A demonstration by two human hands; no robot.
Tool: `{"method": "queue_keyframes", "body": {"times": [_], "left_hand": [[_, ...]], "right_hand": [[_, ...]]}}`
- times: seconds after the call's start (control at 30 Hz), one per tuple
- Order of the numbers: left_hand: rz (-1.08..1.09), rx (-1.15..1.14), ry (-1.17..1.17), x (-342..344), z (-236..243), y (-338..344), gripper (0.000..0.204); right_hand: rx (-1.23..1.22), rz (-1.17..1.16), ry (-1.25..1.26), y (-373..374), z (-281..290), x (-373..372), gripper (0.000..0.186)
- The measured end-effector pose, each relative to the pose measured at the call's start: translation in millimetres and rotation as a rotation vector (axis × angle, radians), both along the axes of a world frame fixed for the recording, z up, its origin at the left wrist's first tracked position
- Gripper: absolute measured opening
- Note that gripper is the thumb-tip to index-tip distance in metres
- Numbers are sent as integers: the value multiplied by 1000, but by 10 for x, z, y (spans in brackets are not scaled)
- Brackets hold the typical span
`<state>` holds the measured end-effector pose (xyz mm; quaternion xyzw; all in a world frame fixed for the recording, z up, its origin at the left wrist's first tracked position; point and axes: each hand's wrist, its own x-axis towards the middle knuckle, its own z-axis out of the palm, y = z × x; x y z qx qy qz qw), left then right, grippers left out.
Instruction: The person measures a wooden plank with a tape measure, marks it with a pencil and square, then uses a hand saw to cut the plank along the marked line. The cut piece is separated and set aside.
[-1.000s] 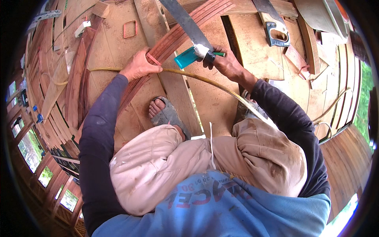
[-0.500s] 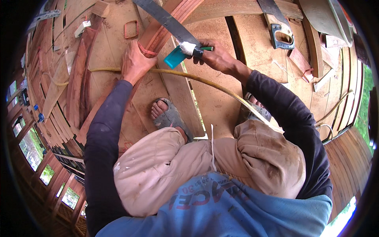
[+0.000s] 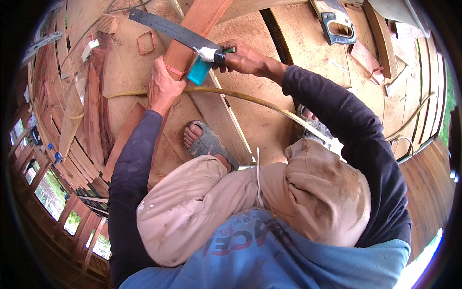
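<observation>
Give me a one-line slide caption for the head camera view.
Crouched on a plank floor, right hand grips a long dark blade over a reddish board steadied by the left hand.

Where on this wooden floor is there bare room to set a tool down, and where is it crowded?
Free: the floor between the yellow strip and the right arm. Crowded: the plank stack at left, and scraps beside the handsaw at upper right.

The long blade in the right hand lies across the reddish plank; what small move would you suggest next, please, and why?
Probably draw the blade along the reddish plank: the right hand grips its handle, and the left hand steadies the plank.
</observation>
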<state>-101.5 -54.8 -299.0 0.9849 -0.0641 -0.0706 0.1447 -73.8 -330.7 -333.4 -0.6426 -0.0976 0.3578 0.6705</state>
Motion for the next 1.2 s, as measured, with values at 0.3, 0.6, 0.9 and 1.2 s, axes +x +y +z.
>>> {"method": "queue_keyframes", "body": {"times": [0.3, 0.6, 0.9, 1.2], "left_hand": [[-347, -236, -16, 95, 331, -110, 111], [-322, -170, -29, 209, 313, -372, 123], [-282, -133, -2, 200, 266, -387, 122], [-278, -153, -34, 216, 281, -420, 114]], "right_hand": [[128, -87, 86, 18, -31, 33, 41], [27, -76, 83, 80, 8, 48, 40], [27, -68, 95, 52, 30, 45, 37], [152, -68, 34, 52, -144, 36, 42]]}}
